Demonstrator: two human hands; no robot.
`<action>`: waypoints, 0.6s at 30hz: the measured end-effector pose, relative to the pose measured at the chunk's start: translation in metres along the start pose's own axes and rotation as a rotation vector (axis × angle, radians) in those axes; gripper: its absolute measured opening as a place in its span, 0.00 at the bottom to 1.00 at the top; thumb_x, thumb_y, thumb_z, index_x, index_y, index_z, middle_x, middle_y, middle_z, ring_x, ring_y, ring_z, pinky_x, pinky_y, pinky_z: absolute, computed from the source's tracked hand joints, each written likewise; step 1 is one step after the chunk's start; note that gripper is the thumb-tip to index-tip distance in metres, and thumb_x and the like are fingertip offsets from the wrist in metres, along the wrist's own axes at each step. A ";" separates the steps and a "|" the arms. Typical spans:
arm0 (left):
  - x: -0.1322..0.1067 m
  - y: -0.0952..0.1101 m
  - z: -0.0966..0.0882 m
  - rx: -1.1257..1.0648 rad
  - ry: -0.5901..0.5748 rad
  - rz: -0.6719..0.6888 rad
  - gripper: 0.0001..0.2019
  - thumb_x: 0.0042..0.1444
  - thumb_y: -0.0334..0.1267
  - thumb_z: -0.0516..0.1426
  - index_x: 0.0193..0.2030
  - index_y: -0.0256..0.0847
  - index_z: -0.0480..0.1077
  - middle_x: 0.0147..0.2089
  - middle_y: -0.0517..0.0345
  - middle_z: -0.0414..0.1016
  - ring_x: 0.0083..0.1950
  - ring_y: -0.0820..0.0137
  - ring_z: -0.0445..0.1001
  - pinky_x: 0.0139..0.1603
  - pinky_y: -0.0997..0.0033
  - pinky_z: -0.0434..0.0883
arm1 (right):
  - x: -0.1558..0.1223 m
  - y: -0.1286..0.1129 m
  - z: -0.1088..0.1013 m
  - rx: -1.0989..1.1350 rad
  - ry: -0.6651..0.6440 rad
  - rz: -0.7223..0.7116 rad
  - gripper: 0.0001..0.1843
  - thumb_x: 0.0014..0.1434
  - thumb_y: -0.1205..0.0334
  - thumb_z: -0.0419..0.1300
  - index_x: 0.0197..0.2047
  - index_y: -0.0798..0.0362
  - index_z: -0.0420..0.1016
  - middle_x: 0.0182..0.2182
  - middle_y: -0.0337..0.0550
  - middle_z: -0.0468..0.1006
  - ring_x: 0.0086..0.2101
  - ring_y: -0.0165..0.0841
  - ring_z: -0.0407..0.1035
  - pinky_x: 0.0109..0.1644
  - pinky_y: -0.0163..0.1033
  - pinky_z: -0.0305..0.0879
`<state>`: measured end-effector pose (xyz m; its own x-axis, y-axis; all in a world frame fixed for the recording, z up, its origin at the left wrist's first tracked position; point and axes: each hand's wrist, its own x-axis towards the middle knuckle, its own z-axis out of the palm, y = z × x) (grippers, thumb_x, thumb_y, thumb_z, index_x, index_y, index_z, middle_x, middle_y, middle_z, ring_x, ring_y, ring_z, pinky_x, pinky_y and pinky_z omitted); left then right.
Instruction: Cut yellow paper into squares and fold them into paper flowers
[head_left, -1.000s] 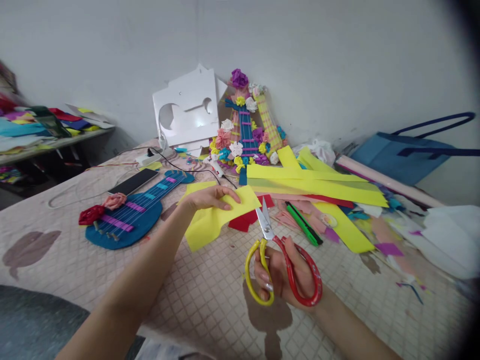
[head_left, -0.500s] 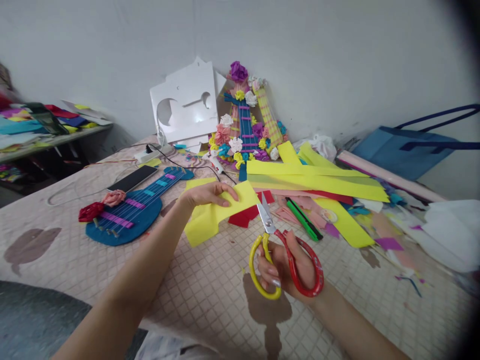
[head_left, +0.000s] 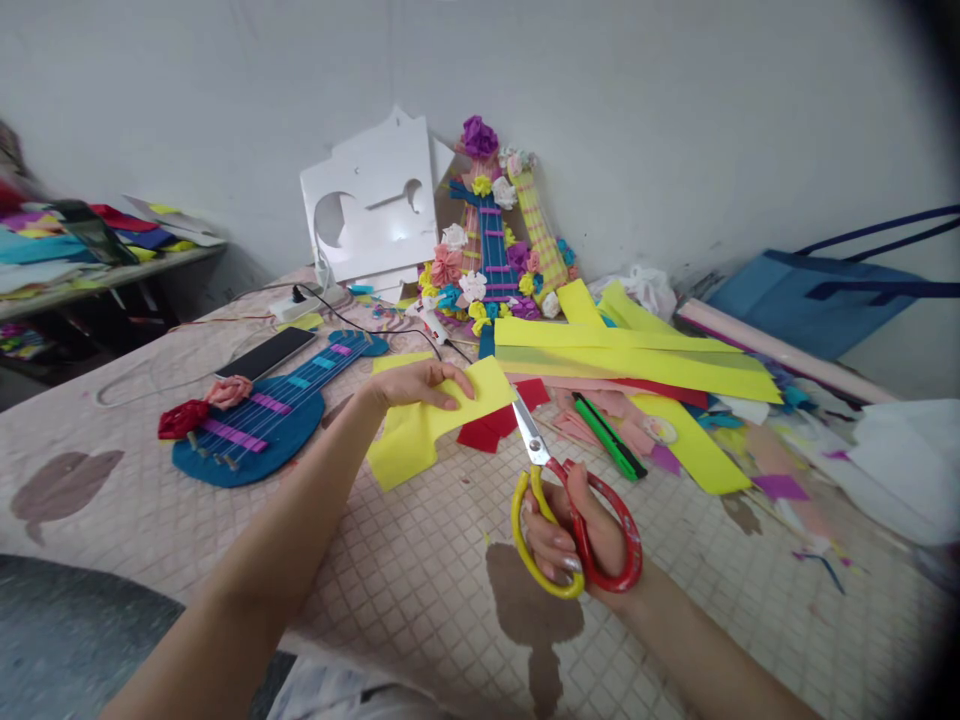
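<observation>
My left hand (head_left: 424, 385) pinches a yellow paper strip (head_left: 491, 388) between thumb and fingers, above the table. In my right hand (head_left: 581, 530) are scissors (head_left: 534, 447) with one yellow and one red handle, my fingers through the loops. The blades are closed together, and their tips touch or lie close by the strip's right corner. Another yellow paper piece (head_left: 401, 460) shows below my left hand; whether it joins the strip I cannot tell. Red paper (head_left: 499, 422) lies behind the blades. A green utility knife (head_left: 609, 437) rests just right of the scissors.
A blue paper guitar (head_left: 262, 440) with roses lies left, beside a black phone (head_left: 266, 353). Flower-covered guitars (head_left: 495, 250) lean on the wall behind a glue gun (head_left: 429, 322). Long yellow strips (head_left: 637, 365) and scraps fill the right side, near a blue bag (head_left: 817, 300).
The scissors' blades have come together, and the yellow handle has swung right towards the red one. My left hand and the yellow strip have hardly moved.
</observation>
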<state>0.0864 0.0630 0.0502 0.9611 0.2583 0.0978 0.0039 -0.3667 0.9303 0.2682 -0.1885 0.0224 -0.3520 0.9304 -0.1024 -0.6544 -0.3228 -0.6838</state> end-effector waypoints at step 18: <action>0.005 0.015 0.008 0.111 -0.122 0.039 0.13 0.51 0.38 0.62 0.45 0.41 0.75 0.44 0.55 0.76 0.45 0.70 0.72 0.49 0.73 0.66 | -0.003 -0.005 0.007 -0.036 0.023 0.051 0.35 0.59 0.33 0.38 0.35 0.55 0.69 0.20 0.36 0.63 0.18 0.26 0.56 0.24 0.37 0.66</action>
<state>0.0936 0.0515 0.0612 0.9875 0.1338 0.0835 -0.0104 -0.4729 0.8811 0.2680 -0.1911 0.0307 -0.3688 0.9167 -0.1541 -0.6113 -0.3641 -0.7027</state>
